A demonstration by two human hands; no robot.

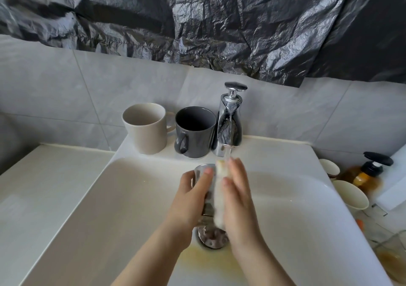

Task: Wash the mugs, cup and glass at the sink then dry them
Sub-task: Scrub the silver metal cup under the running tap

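Over the white ceramic sink (285, 198), the left hand (189, 202) is closed around a shiny metal cup (205, 171), which is under the water from the chrome tap (228, 123). The right hand (239, 198), fingers nearly straight, presses a pale sponge (219, 198) against the cup's side. A beige ceramic mug (146, 127) and a dark grey ceramic mug (194, 132) stand side by side on the sink's back ledge, left of the tap.

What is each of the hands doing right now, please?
Left hand: closed around a shiny metal cup.
Right hand: pressing a pale yellow sponge against it.
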